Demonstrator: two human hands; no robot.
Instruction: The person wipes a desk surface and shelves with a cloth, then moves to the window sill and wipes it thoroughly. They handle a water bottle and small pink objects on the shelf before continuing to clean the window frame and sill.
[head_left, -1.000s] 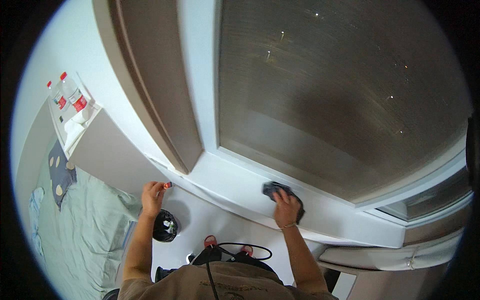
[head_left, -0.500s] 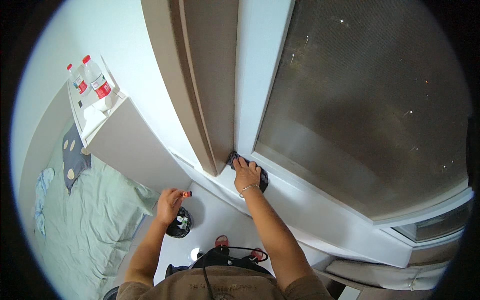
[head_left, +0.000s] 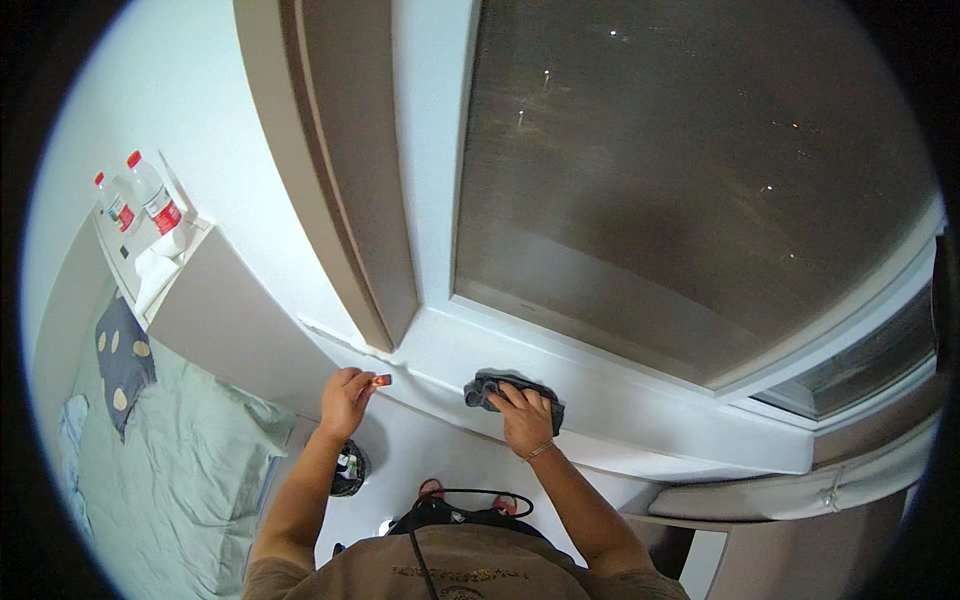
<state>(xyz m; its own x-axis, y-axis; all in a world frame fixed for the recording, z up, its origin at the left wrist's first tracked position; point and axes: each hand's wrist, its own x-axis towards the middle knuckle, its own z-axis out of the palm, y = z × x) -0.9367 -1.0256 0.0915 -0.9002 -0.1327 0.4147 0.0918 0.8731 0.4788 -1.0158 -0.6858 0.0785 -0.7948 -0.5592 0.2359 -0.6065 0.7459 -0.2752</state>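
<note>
On the white window sill [head_left: 640, 415] lies a dark grey cloth [head_left: 486, 384], crumpled and folded. My right hand [head_left: 525, 420] presses on it from above, fingers curled over its near side; a thin bracelet circles that wrist. My left hand [head_left: 346, 402] is in the air left of the sill, its fingers pinched on a small red-orange object [head_left: 381, 381] with a dark end. That object is too small for me to tell its kind. Below the left hand, partly hidden by the forearm, a black-lined waste bin [head_left: 350, 470] stands on the floor.
A large window [head_left: 680, 200] with a white frame rises behind the sill, beside a brown frame edge [head_left: 330, 190]. Two red-capped bottles [head_left: 152, 192] and white paper [head_left: 158, 272] top a cabinet [head_left: 235, 310] at left. A green-sheeted bed [head_left: 190, 460] is near; a tied curtain [head_left: 790, 495] hangs right.
My right hand has slid the cloth from the sill's corner by the frame toward the right and nearer to me. The left hand still pinches the small object. My view has shifted right.
</note>
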